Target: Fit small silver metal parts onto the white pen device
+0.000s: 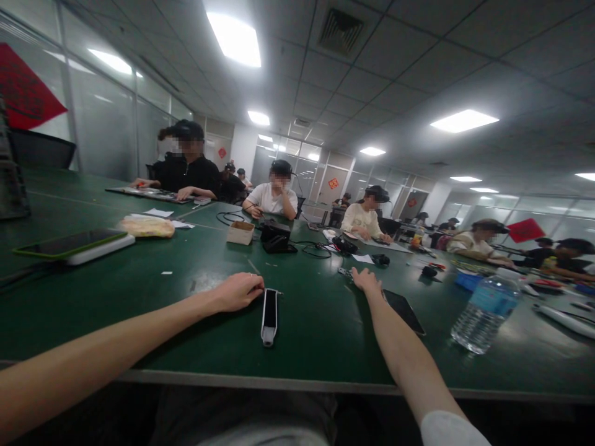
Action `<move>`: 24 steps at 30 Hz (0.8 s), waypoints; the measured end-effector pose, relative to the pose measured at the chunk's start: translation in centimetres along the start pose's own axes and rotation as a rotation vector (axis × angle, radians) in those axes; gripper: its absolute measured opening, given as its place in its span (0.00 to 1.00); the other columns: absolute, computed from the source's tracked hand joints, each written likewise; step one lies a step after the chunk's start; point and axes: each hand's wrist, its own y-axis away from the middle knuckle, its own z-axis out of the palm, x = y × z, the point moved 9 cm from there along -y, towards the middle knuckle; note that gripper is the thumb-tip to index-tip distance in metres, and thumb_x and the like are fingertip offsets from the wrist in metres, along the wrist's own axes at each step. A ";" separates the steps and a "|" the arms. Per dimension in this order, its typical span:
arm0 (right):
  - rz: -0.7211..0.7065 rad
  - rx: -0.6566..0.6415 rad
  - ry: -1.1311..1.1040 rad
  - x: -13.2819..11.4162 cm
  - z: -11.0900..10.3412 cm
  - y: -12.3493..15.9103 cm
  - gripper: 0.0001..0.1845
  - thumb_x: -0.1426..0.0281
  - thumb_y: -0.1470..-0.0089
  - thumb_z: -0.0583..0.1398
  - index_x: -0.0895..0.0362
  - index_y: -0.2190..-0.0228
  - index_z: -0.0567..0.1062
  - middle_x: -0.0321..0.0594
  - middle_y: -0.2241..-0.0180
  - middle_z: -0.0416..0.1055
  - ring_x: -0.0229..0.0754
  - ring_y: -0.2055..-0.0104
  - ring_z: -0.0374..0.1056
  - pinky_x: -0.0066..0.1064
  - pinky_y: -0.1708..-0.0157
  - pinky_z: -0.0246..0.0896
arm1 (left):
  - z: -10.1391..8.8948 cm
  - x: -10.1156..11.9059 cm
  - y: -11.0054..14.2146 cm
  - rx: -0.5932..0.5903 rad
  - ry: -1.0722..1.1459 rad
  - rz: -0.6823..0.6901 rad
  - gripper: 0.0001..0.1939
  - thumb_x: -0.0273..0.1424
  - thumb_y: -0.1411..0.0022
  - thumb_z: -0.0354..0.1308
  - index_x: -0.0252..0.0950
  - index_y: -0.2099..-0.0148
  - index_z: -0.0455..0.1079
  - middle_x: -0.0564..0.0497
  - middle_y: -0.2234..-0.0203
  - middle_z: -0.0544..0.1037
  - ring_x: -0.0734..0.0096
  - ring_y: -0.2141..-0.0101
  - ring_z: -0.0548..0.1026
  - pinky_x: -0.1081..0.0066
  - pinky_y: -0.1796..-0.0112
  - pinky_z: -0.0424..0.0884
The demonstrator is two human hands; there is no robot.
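My left hand (242, 291) rests on the green table with its fingers curled closed. Its fingertips are at the far end of a narrow black device with a white edge (269, 317); whether they grip it or something small is hidden. My right hand (367, 282) stretches farther forward, fingers bent together at a small silvery metal piece (344, 272), which they seem to pinch. Beside my right wrist lies a dark flat tablet or phone (405, 312), partly behind the forearm.
A water bottle (488, 310) stands at the right. A small cardboard box (240, 233) and a black stand (275, 236) sit ahead, with cables nearby. At the left are a green-edged phone (69, 243) and a bread-like packet (147, 226). Several people sit across the table (186, 353).
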 end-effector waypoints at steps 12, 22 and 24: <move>-0.136 0.100 -0.024 -0.5 -2.1 0.1 0.24 0.71 0.44 0.52 0.63 0.46 0.67 0.55 0.49 0.67 0.52 0.46 0.64 0.37 0.48 0.56 | 0.4 -0.2 -0.2 0.008 -0.005 0.023 0.10 0.31 0.36 0.48 0.36 0.59 0.71 0.48 0.64 0.78 0.64 0.64 0.75 0.70 0.65 0.67; -0.231 -0.029 -0.065 -2.1 0.1 -0.2 0.32 0.58 0.40 0.49 0.64 0.40 0.58 0.58 0.41 0.58 0.52 0.39 0.56 0.36 0.43 0.50 | 0.4 -0.1 -0.3 -0.009 0.003 0.022 0.11 0.32 0.36 0.48 0.36 0.59 0.71 0.48 0.64 0.78 0.64 0.64 0.74 0.70 0.65 0.67; -0.233 -0.087 -0.063 -2.4 0.8 -0.4 0.36 0.53 0.40 0.46 0.65 0.39 0.57 0.59 0.40 0.56 0.53 0.39 0.55 0.38 0.43 0.49 | 0.4 -0.1 -0.3 -0.010 0.010 0.016 0.11 0.32 0.36 0.48 0.37 0.59 0.71 0.48 0.65 0.78 0.65 0.64 0.74 0.70 0.65 0.67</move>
